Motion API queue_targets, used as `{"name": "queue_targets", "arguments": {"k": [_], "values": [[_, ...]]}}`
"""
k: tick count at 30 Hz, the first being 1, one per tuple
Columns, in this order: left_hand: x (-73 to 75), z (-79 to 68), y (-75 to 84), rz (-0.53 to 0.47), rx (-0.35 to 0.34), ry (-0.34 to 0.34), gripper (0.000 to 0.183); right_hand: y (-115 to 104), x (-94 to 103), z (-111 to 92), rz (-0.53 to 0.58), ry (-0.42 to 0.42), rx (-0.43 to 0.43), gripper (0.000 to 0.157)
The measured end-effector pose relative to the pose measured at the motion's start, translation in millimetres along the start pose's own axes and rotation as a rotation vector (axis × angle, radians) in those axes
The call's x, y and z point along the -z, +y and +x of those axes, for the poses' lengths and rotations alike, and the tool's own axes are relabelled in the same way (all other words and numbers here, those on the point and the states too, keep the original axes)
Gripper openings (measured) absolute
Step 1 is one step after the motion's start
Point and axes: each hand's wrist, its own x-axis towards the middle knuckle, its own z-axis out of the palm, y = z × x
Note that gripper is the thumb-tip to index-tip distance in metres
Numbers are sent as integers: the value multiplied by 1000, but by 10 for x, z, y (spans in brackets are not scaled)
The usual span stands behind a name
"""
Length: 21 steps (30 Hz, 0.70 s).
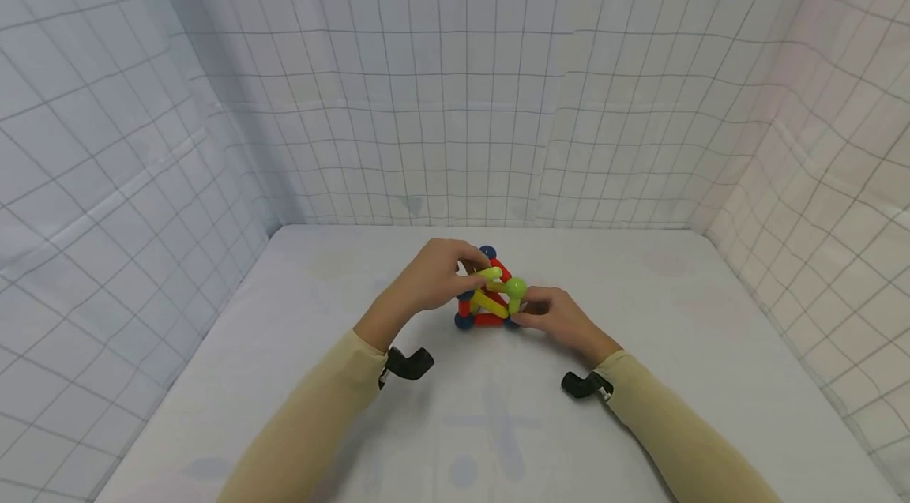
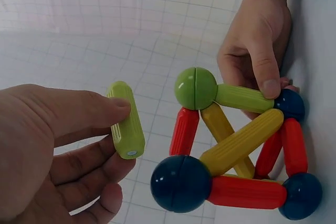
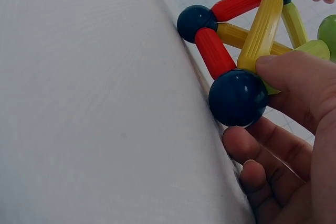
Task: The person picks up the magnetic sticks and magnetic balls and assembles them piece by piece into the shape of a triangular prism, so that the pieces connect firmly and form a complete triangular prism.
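On the table stands a frame of magnetic rods and balls, with red, yellow and light green rods joined at dark blue balls and a green ball. My left hand pinches a loose light green rod between thumb and fingers. In the left wrist view this rod is apart from the frame, to the left of the green ball. My right hand grips the frame's light green rod close to a lower blue ball. Its fingertips are partly hidden behind the frame.
The white table meets grid-patterned cloth at the back and both sides. A black wrist device sticks out from the left sleeve, and another black device from the right sleeve.
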Motion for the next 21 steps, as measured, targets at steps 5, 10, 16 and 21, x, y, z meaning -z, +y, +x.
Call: {"name": "queue_targets", "arguments": {"k": [5,10,16,21], "values": [[-122,63,-58,-18,-1,10,13,-4,-6,-1,-3,8,0,9],[-218,77,-85,1,56,3,13,5,-5,1,-6,11,2,9],[-255,71,-88,18,89,-26,17,22,-11,7,1,10,-7,12],[-268,89,-79,50,78,-64,18,36,-9,16,8,6,-14,16]]}}
